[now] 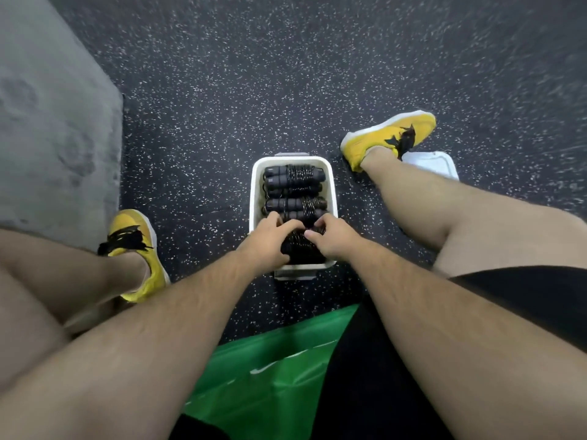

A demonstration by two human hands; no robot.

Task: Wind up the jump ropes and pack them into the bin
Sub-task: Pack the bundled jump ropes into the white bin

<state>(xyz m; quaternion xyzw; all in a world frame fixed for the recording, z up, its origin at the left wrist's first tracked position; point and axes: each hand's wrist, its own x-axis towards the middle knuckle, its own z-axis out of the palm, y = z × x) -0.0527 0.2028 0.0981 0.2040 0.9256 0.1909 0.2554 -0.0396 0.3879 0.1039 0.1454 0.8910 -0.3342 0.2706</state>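
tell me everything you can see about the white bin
The white bin is a small rectangular tub, plastic by its look, with rounded corners and grey latch tabs at both short ends. It stands upright and lidless on the speckled black floor between the person's legs. Wound black jump ropes lie stacked inside. The left hand and right hand press another bundle into its near end.

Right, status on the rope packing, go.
Left hand and right hand both gripping a wound jump rope at the near end of the white bin. Other wound ropes already packed. Nothing in the way.

Lid (440, 163) half behind leg (444, 201)
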